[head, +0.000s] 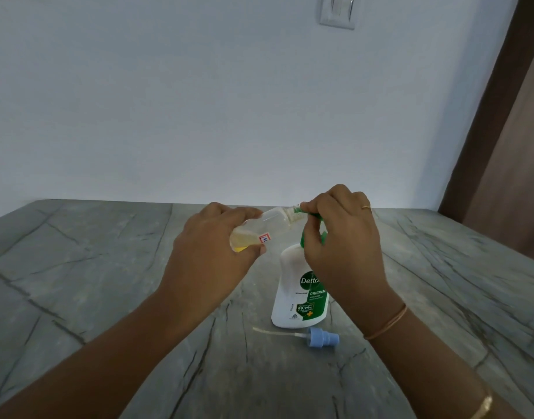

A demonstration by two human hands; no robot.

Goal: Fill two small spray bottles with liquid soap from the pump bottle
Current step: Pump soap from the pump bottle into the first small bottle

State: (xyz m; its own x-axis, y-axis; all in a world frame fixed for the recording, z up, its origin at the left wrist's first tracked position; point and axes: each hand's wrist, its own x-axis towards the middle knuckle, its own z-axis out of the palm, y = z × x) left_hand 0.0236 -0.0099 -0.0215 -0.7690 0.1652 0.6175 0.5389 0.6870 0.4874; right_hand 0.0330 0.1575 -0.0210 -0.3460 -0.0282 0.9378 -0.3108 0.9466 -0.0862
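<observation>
My left hand [213, 252] grips a small clear spray bottle [265, 226], tilted on its side with its open neck pointing right. Yellowish liquid sits in its lower end. The neck meets the green pump nozzle [312, 217] of the white soap pump bottle [296, 285], which stands upright on the table. My right hand [344, 240] curls over the pump head, fingers on the nozzle. A blue spray cap [323, 338] with its dip tube lies on the table in front of the pump bottle. Only one spray bottle is in view.
The grey stone-patterned table [108, 282] runs back to a pale wall. A brown curtain or door edge [507, 146] stands at the right. A wall switch plate [338, 10] is high up.
</observation>
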